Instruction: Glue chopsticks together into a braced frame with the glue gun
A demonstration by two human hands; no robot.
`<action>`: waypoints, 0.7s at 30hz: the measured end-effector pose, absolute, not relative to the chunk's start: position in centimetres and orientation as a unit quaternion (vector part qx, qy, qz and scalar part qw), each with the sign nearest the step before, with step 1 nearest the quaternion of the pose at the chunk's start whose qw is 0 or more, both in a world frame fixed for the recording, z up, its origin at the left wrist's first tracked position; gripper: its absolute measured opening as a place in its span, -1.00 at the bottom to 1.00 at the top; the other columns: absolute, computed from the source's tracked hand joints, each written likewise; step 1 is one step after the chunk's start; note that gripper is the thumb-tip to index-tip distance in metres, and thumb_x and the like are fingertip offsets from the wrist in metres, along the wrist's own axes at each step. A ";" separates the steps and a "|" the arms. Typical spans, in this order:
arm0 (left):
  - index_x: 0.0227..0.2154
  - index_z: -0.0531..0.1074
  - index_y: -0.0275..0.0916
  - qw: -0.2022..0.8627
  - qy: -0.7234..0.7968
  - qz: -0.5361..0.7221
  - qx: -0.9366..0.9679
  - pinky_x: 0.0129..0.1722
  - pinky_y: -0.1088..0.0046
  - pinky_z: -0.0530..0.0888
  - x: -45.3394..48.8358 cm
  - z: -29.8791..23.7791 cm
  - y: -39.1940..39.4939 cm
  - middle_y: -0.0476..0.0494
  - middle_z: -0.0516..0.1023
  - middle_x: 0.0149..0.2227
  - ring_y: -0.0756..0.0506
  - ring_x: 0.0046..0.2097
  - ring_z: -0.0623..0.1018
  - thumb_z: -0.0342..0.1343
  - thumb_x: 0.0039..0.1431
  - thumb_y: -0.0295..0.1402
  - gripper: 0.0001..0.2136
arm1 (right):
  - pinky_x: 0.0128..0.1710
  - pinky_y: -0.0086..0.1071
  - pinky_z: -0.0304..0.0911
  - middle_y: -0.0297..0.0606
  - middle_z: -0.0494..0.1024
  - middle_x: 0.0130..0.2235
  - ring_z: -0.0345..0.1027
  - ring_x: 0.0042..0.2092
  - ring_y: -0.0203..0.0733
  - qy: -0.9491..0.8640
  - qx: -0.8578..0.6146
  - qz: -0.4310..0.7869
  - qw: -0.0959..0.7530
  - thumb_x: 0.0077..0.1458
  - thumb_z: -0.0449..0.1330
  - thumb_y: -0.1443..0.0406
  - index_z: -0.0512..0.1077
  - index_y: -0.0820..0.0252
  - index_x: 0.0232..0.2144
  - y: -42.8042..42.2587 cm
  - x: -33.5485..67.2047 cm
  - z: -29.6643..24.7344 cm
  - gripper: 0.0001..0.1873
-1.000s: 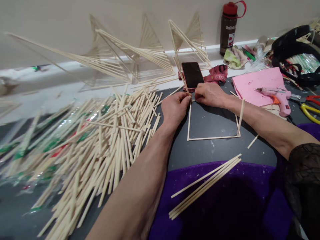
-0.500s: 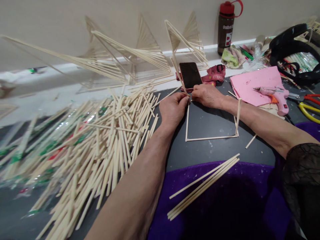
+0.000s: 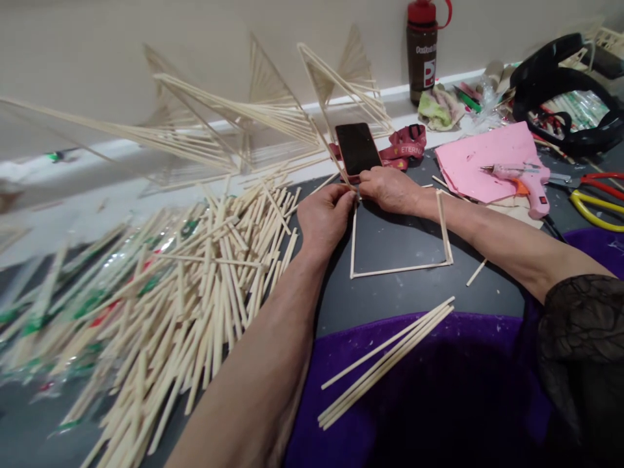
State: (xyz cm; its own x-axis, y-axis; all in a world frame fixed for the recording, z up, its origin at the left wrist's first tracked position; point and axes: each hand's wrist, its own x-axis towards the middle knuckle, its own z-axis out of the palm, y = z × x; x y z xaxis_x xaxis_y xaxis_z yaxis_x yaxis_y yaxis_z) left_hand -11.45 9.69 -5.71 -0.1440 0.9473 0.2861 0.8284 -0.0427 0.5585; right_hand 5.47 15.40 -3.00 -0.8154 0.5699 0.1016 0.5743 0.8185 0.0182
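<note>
A square frame of thin wooden sticks (image 3: pixel 402 268) lies on the grey table, its far side partly hidden by my hands. At its far left corner my left hand (image 3: pixel 324 218) is closed, thumb and fingertips pinching the foot of a slanting wooden stick (image 3: pixel 333 155). Beside it, fingers also bent together, my right hand (image 3: pixel 390 188) grips the same corner; the exact contact is hidden. Another stick (image 3: pixel 443 227) rises from the near right corner, leaning left in front of my right forearm.
Loose sticks (image 3: pixel 209 273) lie heaped on the left beside plastic-wrapped bundles. Several sticks (image 3: pixel 390 364) rest on purple cloth near me. A phone (image 3: pixel 358 149), bottle (image 3: pixel 422 58), pink glue gun (image 3: pixel 524 175), scissors (image 3: pixel 592 208) and twisted stick structures (image 3: pixel 244 114) stand or lie around.
The whole view has shifted slightly, so most things appear farther left. The stick at the near right corner now leans left, where it stood nearly upright. Both hands keep hold of the far left corner.
</note>
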 end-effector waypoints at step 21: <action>-0.18 0.69 -0.15 0.140 0.672 0.365 0.629 -0.05 0.33 0.56 -11.5 -6.1 9.7 -0.11 0.77 -0.19 -0.16 -0.14 0.67 0.13 0.18 -0.30 -0.74 | -0.12 -0.22 0.25 0.06 0.65 0.07 0.53 0.07 0.03 -0.928 -0.365 0.010 0.070 0.45 -0.01 0.40 0.60 0.34 0.09 14.1 5.8 -1.4 -0.59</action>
State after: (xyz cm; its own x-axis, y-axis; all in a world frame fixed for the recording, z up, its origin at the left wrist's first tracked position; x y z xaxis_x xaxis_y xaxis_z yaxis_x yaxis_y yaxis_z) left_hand -11.54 9.65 -6.09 -0.1702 0.9478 0.2696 0.7432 -0.0562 0.6667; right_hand 5.83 14.09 -1.40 -0.7237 0.6792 0.1225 0.6765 0.7332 -0.0691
